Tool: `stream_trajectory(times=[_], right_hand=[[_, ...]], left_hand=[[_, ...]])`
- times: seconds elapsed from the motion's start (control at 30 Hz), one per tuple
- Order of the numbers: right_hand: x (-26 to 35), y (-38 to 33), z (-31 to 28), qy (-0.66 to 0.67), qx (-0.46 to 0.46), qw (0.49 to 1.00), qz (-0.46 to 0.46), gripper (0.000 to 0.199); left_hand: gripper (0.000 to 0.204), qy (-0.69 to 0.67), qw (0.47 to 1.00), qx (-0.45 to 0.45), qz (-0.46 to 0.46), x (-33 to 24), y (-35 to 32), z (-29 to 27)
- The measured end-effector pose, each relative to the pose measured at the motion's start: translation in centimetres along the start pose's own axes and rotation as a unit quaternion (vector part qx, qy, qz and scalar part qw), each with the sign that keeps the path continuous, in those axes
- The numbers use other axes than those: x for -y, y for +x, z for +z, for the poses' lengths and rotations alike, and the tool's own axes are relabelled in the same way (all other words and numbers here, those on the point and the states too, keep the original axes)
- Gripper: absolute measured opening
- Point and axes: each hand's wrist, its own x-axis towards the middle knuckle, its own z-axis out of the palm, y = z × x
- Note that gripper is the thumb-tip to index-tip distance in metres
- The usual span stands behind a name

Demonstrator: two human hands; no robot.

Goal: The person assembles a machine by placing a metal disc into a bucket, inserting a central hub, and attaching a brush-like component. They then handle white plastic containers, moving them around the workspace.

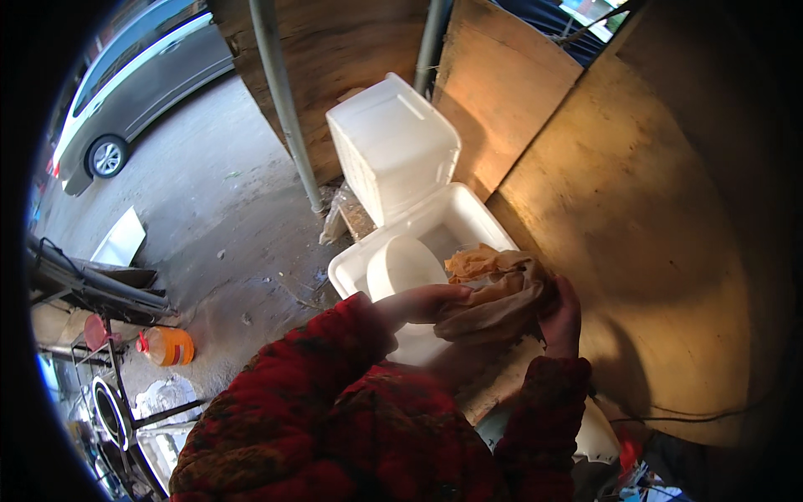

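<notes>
Both hands are closed on a crumpled tan cloth (pixel 499 299) with an orange, ruffled end; whether it is a cloth or a thin bag I cannot tell for sure. My left hand (pixel 428 303) grips its left side, thumb on top. At the opposite side my right hand (pixel 564 320) clasps the edge, its fingers partly hidden behind the folds. Beneath and beyond the bundle is a white rectangular tub (pixel 343 272). Inside that tub a round white bowl or bucket (pixel 401 266) leans tilted, close to my left hand.
Behind the tub a white plastic bin (pixel 393 151) rests against wooden boards (pixel 502 84). A metal pole (pixel 284 100) rises left of it. Plywood (pixel 644 251) walls off the right. An orange jug (pixel 170 346) stands at the left; a silver car (pixel 150 79) is parked farther off.
</notes>
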Motion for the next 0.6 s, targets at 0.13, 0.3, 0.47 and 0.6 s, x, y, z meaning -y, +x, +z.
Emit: stream_trajectory(times=[0.13, 0.3, 0.47, 0.6], right_hand=[[0.3, -1.1, -5.7, 0.072, -0.117, 0.99, 0.022, 0.018], [0.2, -4.2, -8.6, -0.047, -0.089, 0.995, -0.006, 0.02], [0.5, -9.1, -5.0, -0.456, -0.283, 0.821, -0.196, 0.038], [1.2, -12.2, -3.9, -0.565, -0.186, 0.763, -0.252, 0.033]], left_hand=[[0.043, 0.119, 0.991, 0.036, 0.046, -1.0, 1.7, 4.8], [0.037, 0.092, 0.996, -0.013, 0.013, -0.2, 4.1, 7.2], [0.025, 0.07, 0.991, 0.101, -0.052, 2.6, 10.0, 7.9], [0.021, 0.58, 0.76, 0.13, 0.262, 4.7, 11.5, 9.4]])
